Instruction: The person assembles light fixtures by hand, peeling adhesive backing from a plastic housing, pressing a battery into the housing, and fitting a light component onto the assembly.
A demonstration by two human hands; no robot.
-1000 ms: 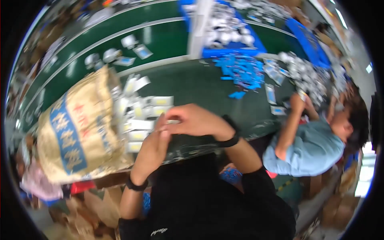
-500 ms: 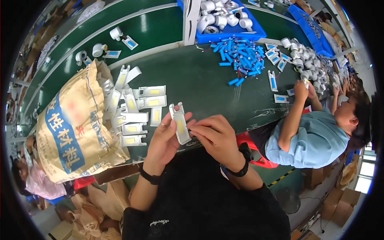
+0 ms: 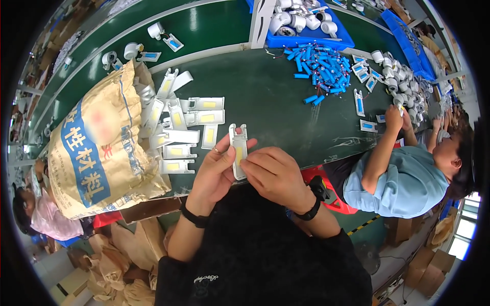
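Upright in front of me is a white plastic lamp panel (image 3: 238, 157) with a yellow LED strip, notched at its top end. My left hand (image 3: 217, 168) is closed round it, thumb on its front and fingers behind. My right hand (image 3: 275, 176) has its fingertips pinched together at the panel's right edge; whatever lies between them is hidden. Left of my hands, several similar white panels (image 3: 206, 118) with yellow strips lie in a loose pile at the mouth of a brown paper sack (image 3: 109, 148).
Blue cylindrical batteries (image 3: 326, 69) with thin wires are heaped on the green table (image 3: 265, 97). Behind them a blue bin (image 3: 311, 42) holds white lamp heads. At right, a co-worker in a light blue shirt (image 3: 403, 176) handles parts beside piled white lamp heads (image 3: 400, 84).
The view has shifted, so the table's things sit further right in the picture. My right fingertips have come in against the panel's edge, and the panel stands more upright.
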